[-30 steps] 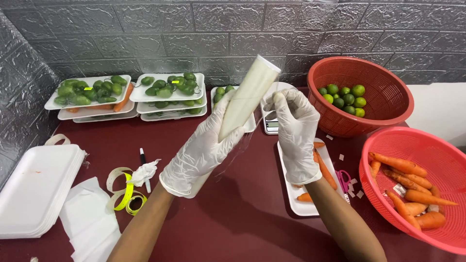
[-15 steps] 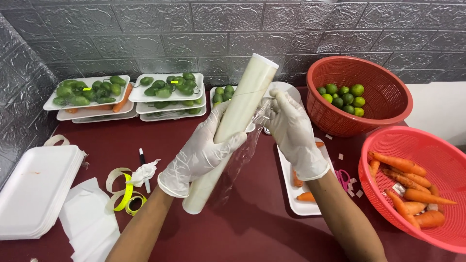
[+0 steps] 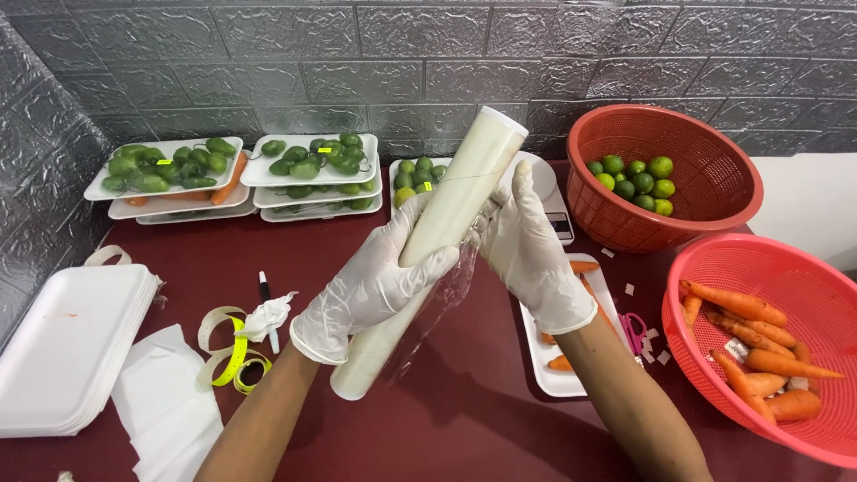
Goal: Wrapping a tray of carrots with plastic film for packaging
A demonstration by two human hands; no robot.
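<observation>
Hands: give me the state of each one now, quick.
Left hand: closed around the long white roll of clear cling film.
Right hand: fingers open, flat against the loose clear film beside that roll.

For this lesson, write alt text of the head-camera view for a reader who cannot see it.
Two gloved hands hold a tilted roll of clear wrap over a dark red table: the left hand grips its middle, the right hand pulls film off it. Trays of green produce sit behind, baskets of limes and carrots to the right.

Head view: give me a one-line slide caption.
Gloved left hand grips a cling-film roll while right hand pulls film above a carrot tray.
</observation>
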